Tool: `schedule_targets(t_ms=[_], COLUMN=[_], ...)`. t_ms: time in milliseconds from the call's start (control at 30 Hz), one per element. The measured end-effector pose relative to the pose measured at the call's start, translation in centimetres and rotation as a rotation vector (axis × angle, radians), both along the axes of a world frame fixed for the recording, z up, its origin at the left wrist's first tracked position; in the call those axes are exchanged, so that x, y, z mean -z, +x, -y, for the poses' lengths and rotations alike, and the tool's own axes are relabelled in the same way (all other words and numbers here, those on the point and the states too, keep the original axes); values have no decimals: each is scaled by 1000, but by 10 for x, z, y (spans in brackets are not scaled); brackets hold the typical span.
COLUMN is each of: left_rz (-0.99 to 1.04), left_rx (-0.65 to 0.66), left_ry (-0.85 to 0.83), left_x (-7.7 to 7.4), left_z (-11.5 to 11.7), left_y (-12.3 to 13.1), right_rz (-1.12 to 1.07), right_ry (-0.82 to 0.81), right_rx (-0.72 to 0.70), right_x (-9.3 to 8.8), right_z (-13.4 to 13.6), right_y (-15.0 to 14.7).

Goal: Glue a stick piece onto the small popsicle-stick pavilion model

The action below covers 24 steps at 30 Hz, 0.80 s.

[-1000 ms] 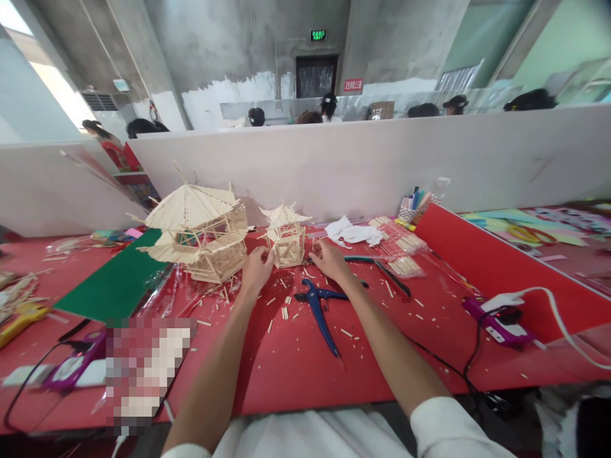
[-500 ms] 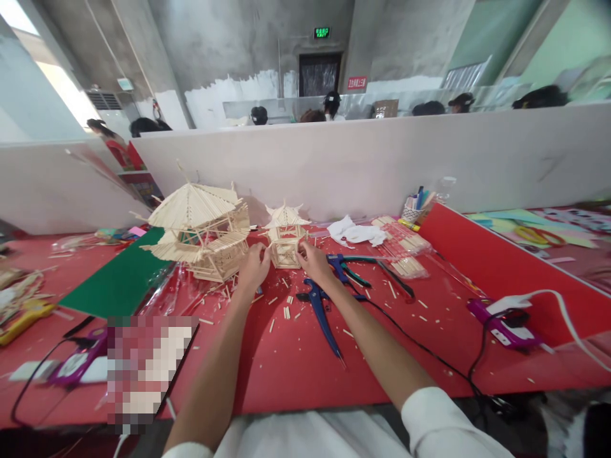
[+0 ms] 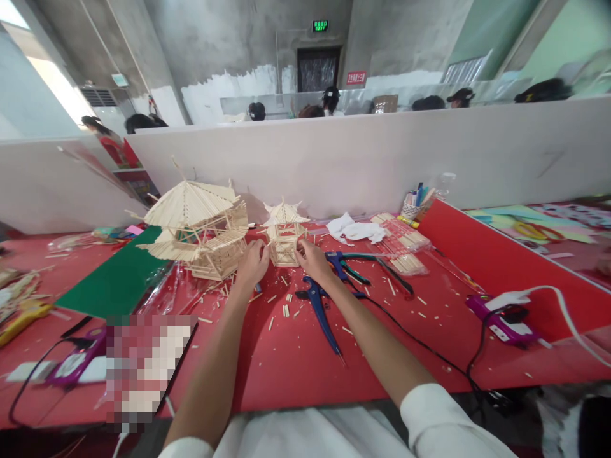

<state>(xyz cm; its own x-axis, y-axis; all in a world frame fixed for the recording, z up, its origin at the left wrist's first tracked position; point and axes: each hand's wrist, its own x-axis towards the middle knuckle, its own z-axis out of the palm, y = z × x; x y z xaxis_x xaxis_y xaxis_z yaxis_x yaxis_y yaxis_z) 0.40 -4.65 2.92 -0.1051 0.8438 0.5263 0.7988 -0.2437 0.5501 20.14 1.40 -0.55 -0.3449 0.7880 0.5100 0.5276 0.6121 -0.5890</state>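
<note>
A small pavilion model point(image 3: 285, 222) built of thin wooden sticks stands upright on the red table. My left hand point(image 3: 254, 259) pinches its lower left side with curled fingers. From the opposite side my right hand point(image 3: 312, 259) grips the model's lower right edge; the exact fingertip contact is partly hidden. To the left, close to my left hand, stands a larger stick pavilion point(image 3: 191, 207) with a wide layered roof. Short stick offcuts point(image 3: 286, 310) are scattered in front of the small model.
Beneath my right forearm lies a blue glue gun point(image 3: 321, 312), with blue-handled tools point(image 3: 356, 261) behind it. White cloth point(image 3: 354, 229) and bagged sticks point(image 3: 405, 251) lie at the back right. A green sheet point(image 3: 107, 283), purple power strips point(image 3: 501, 323) and a red board point(image 3: 506, 261) flank the work area.
The whole view has shifted very slightly. Both hands stay at the sides of the small pavilion, which has not visibly moved on the table.
</note>
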Motion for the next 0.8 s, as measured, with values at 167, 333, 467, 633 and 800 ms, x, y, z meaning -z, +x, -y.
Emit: schedule_targets(t_ms=[167, 333, 467, 633, 800], left_rz=[-43, -67, -67, -56, -38], left_rx=[22, 14, 19, 9, -7], left_ry=[2, 14, 42, 62, 70], left_x=[0, 3, 5, 6, 5], left_z=[-2, -5, -6, -6, -4], left_y=[-2, -4, -5, -6, -5], right_rz=[-2, -32, -30, 0, 8], right_ry=[30, 34, 28, 32, 30], right_rx=[-9, -40, -43, -17, -14], right_x=[3, 5, 5, 4, 4], right_z=[-3, -5, -5, -4, -4], right_y=[0, 1, 1, 1, 1])
